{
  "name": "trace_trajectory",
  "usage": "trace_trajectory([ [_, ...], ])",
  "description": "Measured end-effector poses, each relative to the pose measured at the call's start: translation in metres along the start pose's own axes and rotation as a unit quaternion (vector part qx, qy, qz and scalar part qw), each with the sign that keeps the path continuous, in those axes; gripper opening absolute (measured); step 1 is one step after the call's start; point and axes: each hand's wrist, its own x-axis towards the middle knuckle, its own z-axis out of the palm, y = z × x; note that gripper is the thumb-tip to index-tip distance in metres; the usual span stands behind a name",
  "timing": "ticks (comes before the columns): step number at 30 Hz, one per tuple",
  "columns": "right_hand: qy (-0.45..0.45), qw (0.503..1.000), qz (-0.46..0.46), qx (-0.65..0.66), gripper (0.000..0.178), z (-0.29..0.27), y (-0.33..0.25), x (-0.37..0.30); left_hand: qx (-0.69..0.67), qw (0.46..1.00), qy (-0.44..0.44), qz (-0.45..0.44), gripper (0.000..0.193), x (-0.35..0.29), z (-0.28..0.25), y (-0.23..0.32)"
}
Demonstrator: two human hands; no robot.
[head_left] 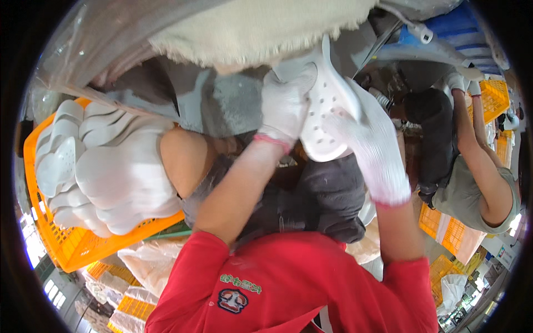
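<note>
Between my hands is a white foam clog (321, 136) with rows of small holes, tilted with its strap-like edge pointing up. My left hand (283, 108), in a white knitted glove, is closed at the clog's left side, its fingers curled by the upper part. Along the clog's right side, my gloved right hand (369, 139) grips it, with fingers lying over the holed surface. The far edge of the clog comes close to a frayed cream cloth (255, 36).
To the left, an orange crate (72, 252) is heaped with white foam clogs (119, 172). A grey work surface (236, 102) lies beyond my hands. At right, another person (472, 191) works beside a yellow-orange crate (491, 100). A blue object (463, 36) stands at the far right.
</note>
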Motion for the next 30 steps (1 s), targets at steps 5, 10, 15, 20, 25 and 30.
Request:
trace_trajectory([
  [5,0.219,0.962,-0.123,-0.105,0.086,-0.001,-0.003,-0.003,0.349,0.929,0.058,0.104,0.031,0.047,0.044,-0.015],
  [10,0.168,0.938,-0.224,-0.206,0.061,0.004,0.013,0.067,0.344,0.928,-0.008,-0.142,0.060,0.080,-0.025,0.037],
  [15,0.050,0.805,-0.382,-0.451,0.020,0.007,0.011,0.113,0.198,0.964,-0.158,-0.086,0.054,0.020,-0.073,0.062],
  [20,0.025,0.995,-0.085,-0.036,0.077,0.001,-0.017,0.065,0.083,0.982,-0.160,-0.047,0.035,0.017,-0.009,0.018],
  [25,-0.073,0.769,-0.380,-0.509,0.048,-0.021,-0.028,-0.027,-0.005,0.977,-0.136,-0.167,0.045,0.043,0.004,0.015],
  [30,-0.048,0.825,-0.418,-0.377,0.043,0.007,-0.003,-0.048,-0.428,0.842,-0.144,-0.295,0.075,-0.011,-0.043,0.039],
])
